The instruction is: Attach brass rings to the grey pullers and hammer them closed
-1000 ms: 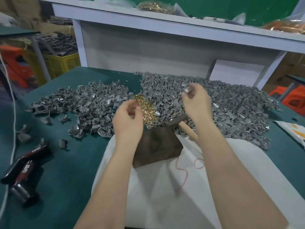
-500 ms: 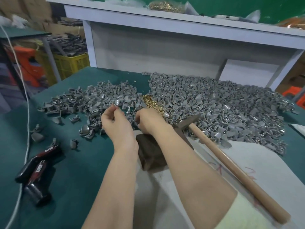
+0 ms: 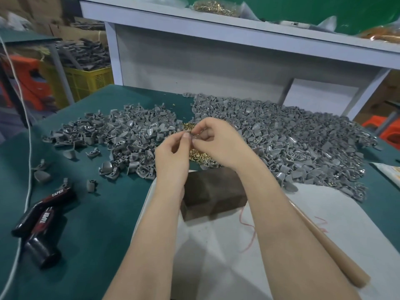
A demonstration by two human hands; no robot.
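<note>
My left hand (image 3: 173, 156) and my right hand (image 3: 218, 141) meet fingertip to fingertip above the small heap of brass rings (image 3: 199, 155). Between the fingertips sits a small grey puller (image 3: 187, 132), pinched by my right hand. My left thumb and forefinger pinch a tiny piece against it, apparently a brass ring, mostly hidden. Loose grey pullers lie in a left pile (image 3: 129, 135) and a larger right pile (image 3: 292, 137). A dark block (image 3: 212, 195) stands below my hands. The hammer's wooden handle (image 3: 329, 245) lies to the right, its head hidden by my right forearm.
A black and red tape tool (image 3: 43, 215) lies at the left on the green table (image 3: 97, 224), beside a white cord (image 3: 29, 148). A white sheet (image 3: 216, 256) covers the near edge. A white shelf (image 3: 238, 33) stands behind, and a yellow crate (image 3: 86, 79) at far left.
My right hand came left from the big puller pile with a puller. Both hands dipped to the brass rings, then rose and joined at the fingertips.
</note>
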